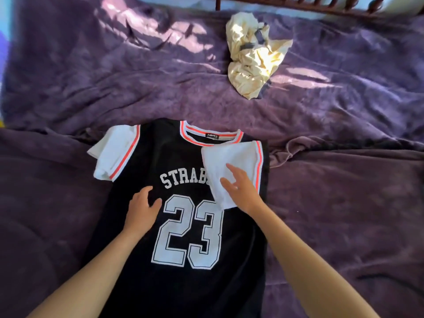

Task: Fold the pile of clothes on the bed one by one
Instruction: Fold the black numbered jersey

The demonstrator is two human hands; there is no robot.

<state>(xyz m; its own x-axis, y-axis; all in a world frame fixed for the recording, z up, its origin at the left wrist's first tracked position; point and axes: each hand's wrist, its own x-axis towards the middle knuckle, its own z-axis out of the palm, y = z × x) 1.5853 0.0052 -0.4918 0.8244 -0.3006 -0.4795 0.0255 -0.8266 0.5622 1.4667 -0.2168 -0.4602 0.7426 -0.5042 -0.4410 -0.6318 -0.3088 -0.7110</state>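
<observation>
A black jersey T-shirt (183, 260) with white lettering and a big "23" lies face up on the bed, collar away from me. Its white right sleeve (231, 161) is folded inward over the chest, covering the end of the lettering. My right hand (241, 189) rests flat on that sleeve with fingers spread. My left hand (142, 210) lies flat on the shirt's front, just left of the number, fingers apart. The left sleeve (114, 152) sticks out unfolded. A crumpled pale yellow garment (254, 56) with dark trim lies farther back on the bed.
A wrinkled purple blanket (344, 203) covers the whole bed, with sunlit patches at the back. A dark wooden bed rail (298, 3) runs along the far edge.
</observation>
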